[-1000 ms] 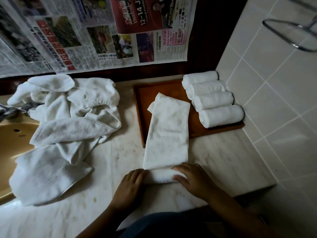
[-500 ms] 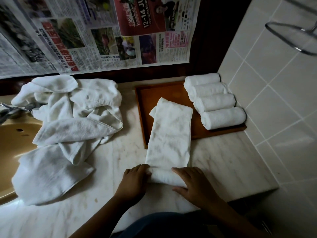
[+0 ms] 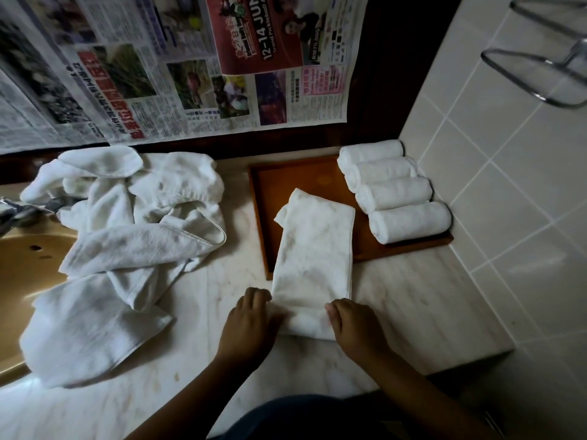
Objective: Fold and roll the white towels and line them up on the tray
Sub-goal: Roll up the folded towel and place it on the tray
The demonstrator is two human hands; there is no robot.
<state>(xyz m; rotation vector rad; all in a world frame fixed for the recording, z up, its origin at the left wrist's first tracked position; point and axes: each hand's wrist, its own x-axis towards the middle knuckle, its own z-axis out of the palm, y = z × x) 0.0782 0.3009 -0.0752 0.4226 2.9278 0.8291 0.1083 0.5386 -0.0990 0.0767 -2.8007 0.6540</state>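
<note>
I read the left grip (image 3: pixel 251 325) and the right grip (image 3: pixel 357 328) as both curled over the rolled near end of the folded towel (image 3: pixel 314 249), close to the front edge of the counter (image 3: pixel 413 296). The towel's flat far end lies across the front edge of the tray (image 3: pixel 286 182), at the counter's back right corner. Four rolled towels (image 3: pixel 394 195) lie side by side, touching, along the tray's right edge. A heap of loose towels (image 3: pixel 127 236) occupies the counter's left, overlapping the sink (image 3: pixel 25 274).

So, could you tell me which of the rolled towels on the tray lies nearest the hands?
The frontmost rolled towel, at the tray's near edge; the other three rolls line up behind it, farther back.
</note>
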